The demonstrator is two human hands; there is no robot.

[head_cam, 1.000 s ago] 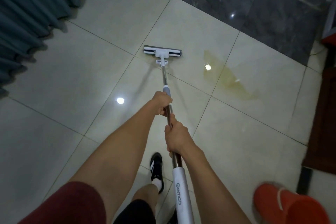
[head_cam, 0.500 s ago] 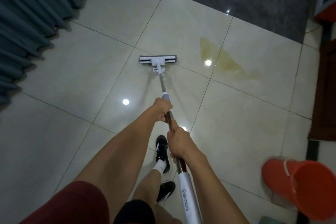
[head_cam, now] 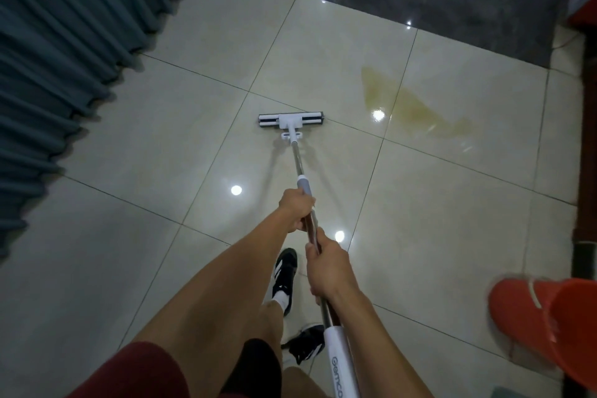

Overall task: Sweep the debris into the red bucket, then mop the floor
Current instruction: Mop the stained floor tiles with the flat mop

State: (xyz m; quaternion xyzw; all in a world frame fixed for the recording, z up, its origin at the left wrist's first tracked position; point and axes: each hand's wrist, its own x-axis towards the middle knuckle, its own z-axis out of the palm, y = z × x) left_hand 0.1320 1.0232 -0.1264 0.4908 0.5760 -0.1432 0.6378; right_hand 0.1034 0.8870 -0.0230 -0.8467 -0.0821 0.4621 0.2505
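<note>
We grip the mop handle (head_cam: 300,168) with left hand (head_cam: 295,208) and right hand (head_cam: 328,270); the yellow stain (head_cam: 407,107) lies far right of the mop head (head_cam: 290,120).

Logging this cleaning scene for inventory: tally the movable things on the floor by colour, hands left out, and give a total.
White: 1, the mop, gripped by the left hand and the right hand
Red: 1, the bucket
Black: 2, the shoes
Total: 4
</note>
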